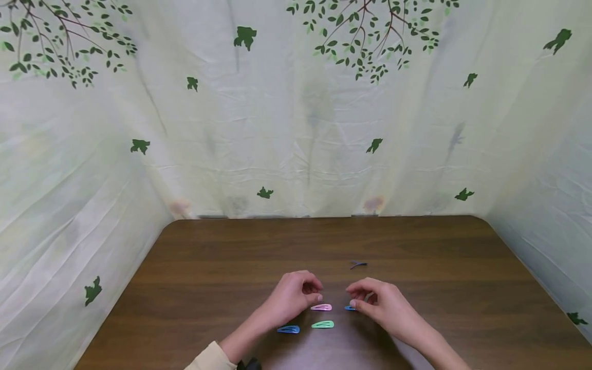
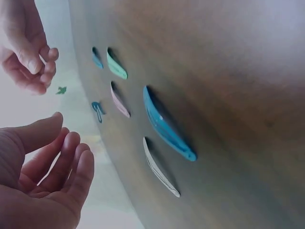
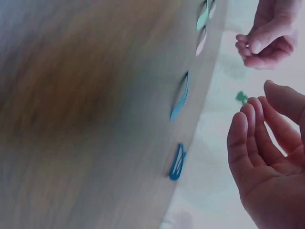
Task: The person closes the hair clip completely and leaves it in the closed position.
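Note:
Both hands hover over the table with loosely bent fingers and nothing between them. My left hand [image 1: 292,293] is beside a pink snap hair clip [image 1: 321,307]. Beyond the fingertips of my right hand [image 1: 386,306] lies a blue hair clip [image 3: 180,98], partly covered by the thumb in the head view. A green hair clip [image 1: 322,325] lies nearer than the pink one, with another blue hair clip [image 1: 289,329] to its left. The left wrist view also shows a whitish hair clip [image 2: 159,167], hidden behind my left hand in the head view.
Farther back on the brown wooden table [image 1: 222,257] is a dark blue hair clip [image 1: 358,264] with its parts spread apart. A pale curtain [image 1: 296,128] printed with green leaves encloses the back and sides of the table.

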Demonstrator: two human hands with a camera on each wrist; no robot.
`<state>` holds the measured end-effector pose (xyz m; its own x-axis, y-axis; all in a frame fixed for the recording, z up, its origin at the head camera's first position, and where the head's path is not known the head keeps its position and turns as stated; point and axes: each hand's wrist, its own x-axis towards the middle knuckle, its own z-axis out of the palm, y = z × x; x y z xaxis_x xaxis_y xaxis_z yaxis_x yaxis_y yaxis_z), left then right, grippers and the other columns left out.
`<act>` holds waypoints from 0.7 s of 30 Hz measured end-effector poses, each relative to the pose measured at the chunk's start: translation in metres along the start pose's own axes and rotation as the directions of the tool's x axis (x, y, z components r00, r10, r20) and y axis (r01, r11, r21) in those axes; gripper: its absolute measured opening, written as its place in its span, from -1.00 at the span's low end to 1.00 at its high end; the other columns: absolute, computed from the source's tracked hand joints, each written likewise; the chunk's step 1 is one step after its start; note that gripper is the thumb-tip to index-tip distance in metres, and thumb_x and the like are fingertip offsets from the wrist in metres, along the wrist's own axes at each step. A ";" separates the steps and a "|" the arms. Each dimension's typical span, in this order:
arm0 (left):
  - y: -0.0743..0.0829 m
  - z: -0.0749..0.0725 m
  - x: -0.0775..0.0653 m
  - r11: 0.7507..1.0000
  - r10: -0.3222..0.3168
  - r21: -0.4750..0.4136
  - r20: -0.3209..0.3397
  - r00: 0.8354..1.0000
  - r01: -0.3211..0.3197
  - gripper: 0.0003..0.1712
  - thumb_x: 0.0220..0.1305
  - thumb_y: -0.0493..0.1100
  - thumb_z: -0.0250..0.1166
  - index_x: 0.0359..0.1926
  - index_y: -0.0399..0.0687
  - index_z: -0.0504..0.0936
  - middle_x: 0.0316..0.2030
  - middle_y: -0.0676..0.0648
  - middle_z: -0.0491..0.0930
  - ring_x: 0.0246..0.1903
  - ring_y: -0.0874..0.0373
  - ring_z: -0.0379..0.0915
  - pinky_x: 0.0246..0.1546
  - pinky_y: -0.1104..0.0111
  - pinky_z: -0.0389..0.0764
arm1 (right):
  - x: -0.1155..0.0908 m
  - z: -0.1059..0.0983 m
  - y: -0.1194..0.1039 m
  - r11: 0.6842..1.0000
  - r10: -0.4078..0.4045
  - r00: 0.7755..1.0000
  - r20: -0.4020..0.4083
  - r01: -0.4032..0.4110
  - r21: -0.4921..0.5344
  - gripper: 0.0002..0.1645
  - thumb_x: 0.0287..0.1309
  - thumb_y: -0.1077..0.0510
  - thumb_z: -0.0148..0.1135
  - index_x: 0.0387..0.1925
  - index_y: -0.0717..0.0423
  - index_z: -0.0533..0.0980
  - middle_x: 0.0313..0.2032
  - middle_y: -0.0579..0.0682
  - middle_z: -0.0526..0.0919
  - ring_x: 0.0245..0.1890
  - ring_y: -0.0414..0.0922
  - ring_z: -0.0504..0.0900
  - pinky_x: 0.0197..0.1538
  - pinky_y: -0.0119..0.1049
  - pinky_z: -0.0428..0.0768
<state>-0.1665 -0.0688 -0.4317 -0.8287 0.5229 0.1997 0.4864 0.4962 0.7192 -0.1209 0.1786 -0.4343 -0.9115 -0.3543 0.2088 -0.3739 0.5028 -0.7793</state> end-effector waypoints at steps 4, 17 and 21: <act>-0.003 0.001 0.012 1.000 -0.004 0.011 -0.007 1.000 0.004 -0.91 0.11 -0.33 0.44 -0.32 -0.18 0.72 -0.44 0.15 0.58 -0.43 0.34 0.47 -0.34 0.46 0.54 | 0.003 -0.007 0.007 0.998 0.050 0.998 -0.042 -0.051 -0.030 -0.77 0.19 0.19 0.37 -0.10 0.04 0.63 -0.29 -0.23 0.64 -0.30 -0.28 0.57 -0.23 -0.35 0.58; -0.009 0.008 0.046 0.996 -0.060 -0.058 0.021 0.998 0.061 -0.86 0.13 -0.35 0.40 -0.24 -0.25 0.72 -0.45 0.08 0.63 -0.41 0.22 0.52 -0.33 0.42 0.52 | 0.013 -0.024 0.029 0.986 0.090 0.991 -0.101 -0.103 -0.132 -0.73 0.19 0.24 0.36 -0.05 0.09 0.62 -0.31 -0.28 0.61 -0.27 -0.28 0.58 -0.18 -0.33 0.59; -0.009 0.012 0.054 0.995 -0.091 -0.049 0.011 0.996 0.091 -0.87 0.14 -0.35 0.39 -0.24 -0.24 0.72 -0.46 0.09 0.62 -0.41 0.19 0.52 -0.32 0.41 0.51 | 0.019 -0.030 0.032 0.980 0.097 0.991 -0.095 -0.111 -0.162 -0.73 0.19 0.26 0.35 -0.05 0.13 0.61 -0.29 -0.23 0.63 -0.26 -0.23 0.60 -0.18 -0.31 0.60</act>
<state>-0.2125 -0.0362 -0.4351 -0.8662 0.4835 0.1262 0.3948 0.5073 0.7660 -0.1556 0.2116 -0.4380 -0.9555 -0.2277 0.1876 -0.2931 0.6603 -0.6914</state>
